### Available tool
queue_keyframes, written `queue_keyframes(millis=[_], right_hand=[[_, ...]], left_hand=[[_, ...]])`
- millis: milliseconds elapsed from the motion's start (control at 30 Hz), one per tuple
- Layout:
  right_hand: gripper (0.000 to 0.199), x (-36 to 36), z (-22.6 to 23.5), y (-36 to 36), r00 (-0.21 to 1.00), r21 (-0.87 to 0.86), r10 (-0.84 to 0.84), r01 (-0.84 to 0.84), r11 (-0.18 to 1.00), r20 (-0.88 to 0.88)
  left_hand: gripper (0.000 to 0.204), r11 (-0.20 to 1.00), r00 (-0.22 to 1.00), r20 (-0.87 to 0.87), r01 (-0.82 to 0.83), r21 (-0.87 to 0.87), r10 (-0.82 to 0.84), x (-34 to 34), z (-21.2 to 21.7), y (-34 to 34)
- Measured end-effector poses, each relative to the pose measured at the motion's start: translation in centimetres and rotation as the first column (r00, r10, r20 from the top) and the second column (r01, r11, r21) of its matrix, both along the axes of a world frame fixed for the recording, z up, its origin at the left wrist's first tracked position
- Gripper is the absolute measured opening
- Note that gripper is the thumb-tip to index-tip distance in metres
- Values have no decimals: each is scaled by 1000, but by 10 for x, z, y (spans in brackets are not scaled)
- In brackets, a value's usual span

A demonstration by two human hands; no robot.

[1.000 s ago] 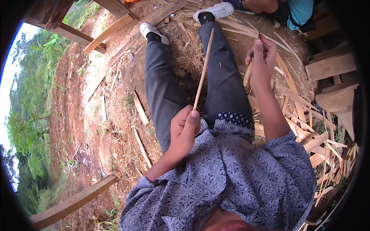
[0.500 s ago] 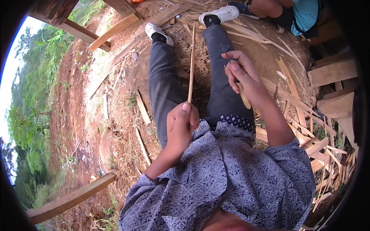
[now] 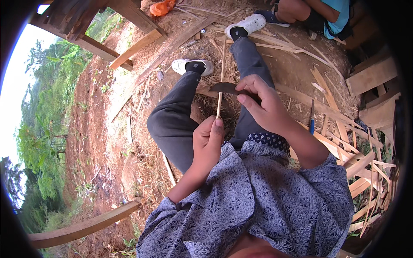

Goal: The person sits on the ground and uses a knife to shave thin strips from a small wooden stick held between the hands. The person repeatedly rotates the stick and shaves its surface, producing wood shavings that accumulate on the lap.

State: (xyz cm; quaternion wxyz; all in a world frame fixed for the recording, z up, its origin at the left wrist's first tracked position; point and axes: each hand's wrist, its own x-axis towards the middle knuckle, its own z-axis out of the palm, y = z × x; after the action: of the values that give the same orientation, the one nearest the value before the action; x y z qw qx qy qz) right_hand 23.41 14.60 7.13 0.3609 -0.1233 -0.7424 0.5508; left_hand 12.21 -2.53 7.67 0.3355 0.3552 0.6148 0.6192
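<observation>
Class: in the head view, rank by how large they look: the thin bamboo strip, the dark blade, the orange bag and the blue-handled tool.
1. Bamboo strip, longest.
2. Dark blade.
3. Blue-handled tool and orange bag look alike; the bag lies farther away, so not ranked.

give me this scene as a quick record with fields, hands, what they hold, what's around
left hand: grips the lower end of a thin bamboo strip, held upright over the lap
right hand: holds a dark knife blade laid across the strip
posture: seated, legs stretched out, white shoes
ground: bare reddish soil with wood shavings
to the right: pile of split bamboo slats, a blue-handled tool
other person: sits at the top right, in a blue shirt
</observation>
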Motion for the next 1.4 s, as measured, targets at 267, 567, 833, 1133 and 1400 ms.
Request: queue_keyframes(millis=[267,567,833,1133,1400], right_hand=[[19,-4,-11,5,995,8,-93,93,996,22],[20,-15,-31,8,974,-74,-228,228,971,6],[22,-21,-29,10,969,-58,-247,246,968,-20],[36,1,-12,22,911,-701,408,-332,632,-63],[38,-18,-14,21,998,-336,-6,26,942,60]], left_hand=[[38,1000,995,95,26,-6,-25,-8,-11,-3],[40,999,987,154,39,-13,-37,-6,-16,-6],[37,1000,971,238,29,5,-30,-9,-9,-8],[40,999,972,234,37,-1,-35,-7,-14,-11],[38,997,997,-71,18,-79,-23,-5,-15,-10]])
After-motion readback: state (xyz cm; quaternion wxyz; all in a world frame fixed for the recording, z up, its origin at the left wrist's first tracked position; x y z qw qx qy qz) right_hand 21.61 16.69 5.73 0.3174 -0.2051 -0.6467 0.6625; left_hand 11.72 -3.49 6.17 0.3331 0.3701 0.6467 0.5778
